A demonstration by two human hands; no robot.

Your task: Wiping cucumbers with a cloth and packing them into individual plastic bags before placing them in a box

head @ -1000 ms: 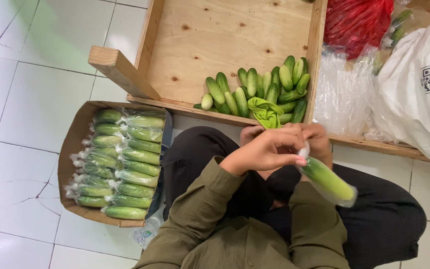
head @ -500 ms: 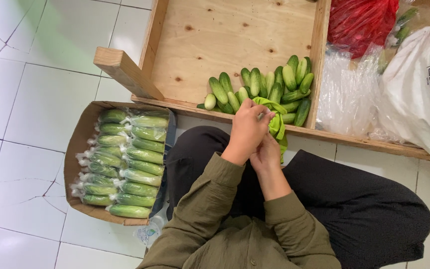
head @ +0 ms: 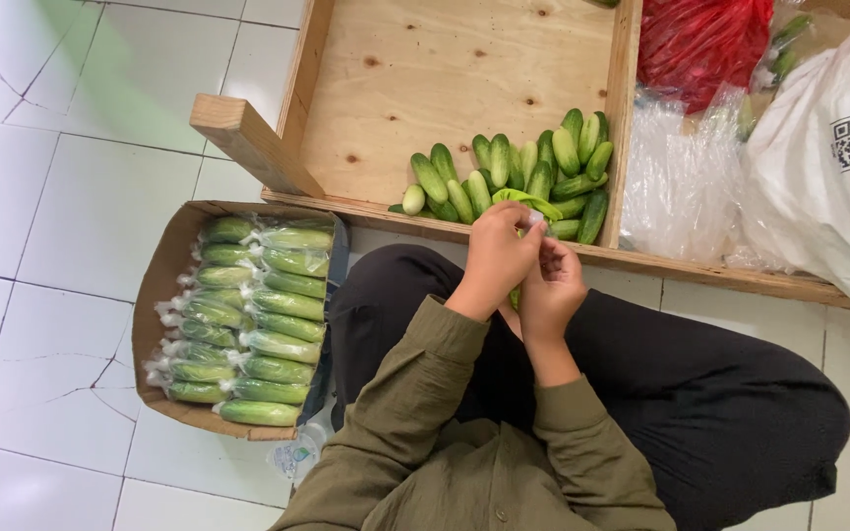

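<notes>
the left hand (head: 496, 258) and the right hand (head: 551, 287) meet just in front of the shallow plywood tray (head: 464, 69), fingers pressed together and pinching a small clear plastic wrap end (head: 535, 218) at the top of a green cucumber (head: 515, 295), which is mostly hidden between the palms. the hands hang above the person's lap in black trousers. just beyond them a bright green tape dispenser (head: 523, 200) lies against a heap of loose green cucumbers (head: 533, 172) in the tray's near right corner. to the left, on the white tiled floor (head: 41, 197), an open brown cardboard box (head: 164, 285) holds rows of plastic-wrapped cucumbers (head: 258, 324). a red plastic bag (head: 700, 44) and a white sack (head: 828, 167) sit at the right.
</notes>
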